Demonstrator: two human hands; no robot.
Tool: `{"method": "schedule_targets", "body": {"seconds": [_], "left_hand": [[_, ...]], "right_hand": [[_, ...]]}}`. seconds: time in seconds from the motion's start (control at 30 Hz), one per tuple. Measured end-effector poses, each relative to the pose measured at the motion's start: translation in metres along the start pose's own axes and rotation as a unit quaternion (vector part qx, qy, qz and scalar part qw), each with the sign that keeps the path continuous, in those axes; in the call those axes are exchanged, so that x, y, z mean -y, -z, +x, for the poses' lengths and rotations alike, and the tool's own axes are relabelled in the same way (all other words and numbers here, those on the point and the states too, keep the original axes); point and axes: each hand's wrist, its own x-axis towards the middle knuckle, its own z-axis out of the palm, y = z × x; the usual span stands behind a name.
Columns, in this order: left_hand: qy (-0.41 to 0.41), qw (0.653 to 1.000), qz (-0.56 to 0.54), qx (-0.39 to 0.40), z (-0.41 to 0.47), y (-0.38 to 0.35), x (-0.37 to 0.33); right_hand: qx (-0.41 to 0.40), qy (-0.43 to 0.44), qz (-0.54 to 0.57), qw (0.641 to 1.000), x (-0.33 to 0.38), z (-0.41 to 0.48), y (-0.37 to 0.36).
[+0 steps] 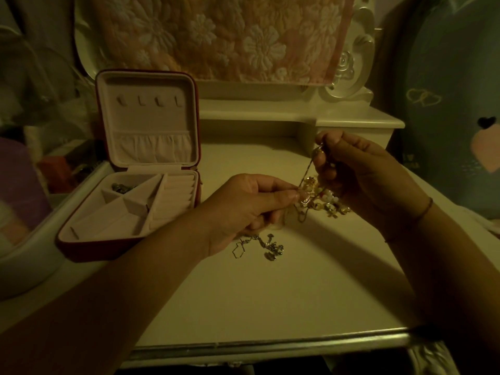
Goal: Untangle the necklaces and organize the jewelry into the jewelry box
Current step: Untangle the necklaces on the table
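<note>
Fingers of the right hand [362,174] are curled round the upper end of a thin gold chain [307,169], pinching it and holding it lifted. From there the chain runs taut, down and to the left, into a gold tangle [319,196] of charms and pale beads that hangs just under those fingers. The left hand [240,209] meets the tangle from the other side, with thumb and forefinger pinching a piece at its left edge, so the knot sits between the two sets of fingertips and touches both.

My reading is that the step in hand is teasing this one chain free. Its long axis already points up toward the right fingers, which suggests the pull goes that way while the left fingers hold the knot back.

A silver necklace [270,247], itself bunched, lies on the worktop [270,293] just below the left palm. The open jewelry box [89,253] stands well to the left of the left fingers, nearer that hand. One back compartment holds something small and dark, and the lid hooks are bare.

The pale worktop is dimly lit and backed by a floral cloth [243,36].
</note>
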Motion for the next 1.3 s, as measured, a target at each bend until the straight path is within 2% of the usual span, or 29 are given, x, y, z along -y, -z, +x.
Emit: {"method": "schedule_targets", "body": {"seconds": [0.17, 0.43, 0.5, 0.8, 1.07, 1.3], "left_hand": [[-0.032, 0.995, 0.015, -0.09, 0.004, 0.003, 0.004], [-0.062, 0.984, 0.076, -0.151, 0.007, 0.005, 0.006], [-0.06, 0.983, 0.056, -0.162, 0.009, 0.007, 0.006], [-0.052, 0.98, -0.158, -0.113, 0.007, 0.007, -0.003], [-0.048, 0.987, -0.117, -0.101, 0.008, 0.01, 0.0], [-0.02, 0.996, -0.073, -0.042, 0.005, 0.009, 0.002]], "right_hand": [[-0.024, 0.005, 0.006, 1.0, 0.0, 0.001, 0.002], [-0.018, 0.006, 0.035, 0.999, 0.0, 0.003, 0.004], [-0.025, 0.013, 0.033, 0.999, 0.0, 0.003, 0.005], [-0.051, 0.042, 0.041, 0.997, 0.004, 0.003, 0.009], [-0.027, 0.056, 0.044, 0.997, 0.004, 0.002, 0.009], [-0.007, 0.068, 0.059, 0.996, 0.004, 0.005, 0.01]]}}
